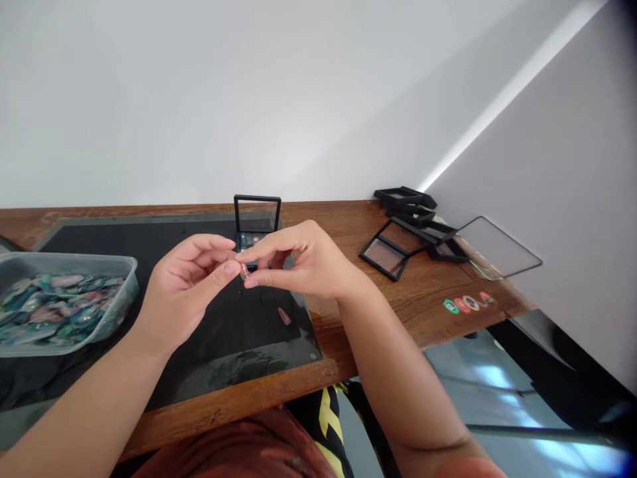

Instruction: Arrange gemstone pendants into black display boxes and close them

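A small shiny, reddish, see-through piece (244,271) is pinched between the thumb and index finger of my right hand (308,262). Against its other end press the fingertips of my left hand (182,285), thumb and finger closed together. Just behind my fingers stands an opened black case (257,198) with a clear window in its raised lid. Its lower part holds several small colourful pieces, partly covered by my right hand. On the black mat (223,332), a pinkish teardrop-shaped piece (284,316) lies below my right hand.
At left, a clear plastic tub (130,272) holds many teal and pink glossy flat pieces. More black window cases (398,249), some stacked, lie at right on the wooden table (328,226). Several round stickers (462,305) sit near its right edge. A wall rises behind.
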Available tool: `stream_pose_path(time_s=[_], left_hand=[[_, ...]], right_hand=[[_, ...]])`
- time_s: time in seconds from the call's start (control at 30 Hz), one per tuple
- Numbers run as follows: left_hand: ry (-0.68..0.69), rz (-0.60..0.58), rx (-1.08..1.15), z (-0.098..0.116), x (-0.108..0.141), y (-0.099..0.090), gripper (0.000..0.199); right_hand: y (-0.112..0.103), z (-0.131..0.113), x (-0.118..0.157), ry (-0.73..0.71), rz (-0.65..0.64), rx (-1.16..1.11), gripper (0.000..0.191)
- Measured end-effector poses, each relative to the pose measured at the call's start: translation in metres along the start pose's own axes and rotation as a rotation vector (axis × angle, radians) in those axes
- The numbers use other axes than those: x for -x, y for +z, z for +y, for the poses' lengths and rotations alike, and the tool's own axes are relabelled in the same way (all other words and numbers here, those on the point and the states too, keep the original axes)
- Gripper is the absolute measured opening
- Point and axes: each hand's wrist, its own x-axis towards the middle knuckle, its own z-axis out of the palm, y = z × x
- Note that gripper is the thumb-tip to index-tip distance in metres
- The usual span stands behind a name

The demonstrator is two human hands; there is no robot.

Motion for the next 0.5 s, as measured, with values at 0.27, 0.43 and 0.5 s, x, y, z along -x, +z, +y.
stream_pose_path(time_s=[0.27, 0.43, 0.5], left_hand=[[-0.019, 0.003, -0.026, -0.0008, -0.0001, -0.0008, 0.024], [-0.028, -0.003, -0.039, -0.0006, -0.0002, -0.0002, 0.024], [-0.033, 0.002, -0.048, -0.0002, 0.0, -0.0002, 0.025]], right_hand=[[-0.0026, 0.001, 0.0003, -0.033, -0.019, -0.026, 0.024], [-0.0064, 0.0013, 0.0012, -0.036, -0.06, -0.008, 0.024], [-0.0077, 0.002, 0.0012, -0.039, -0.073, -0.007, 0.024]])
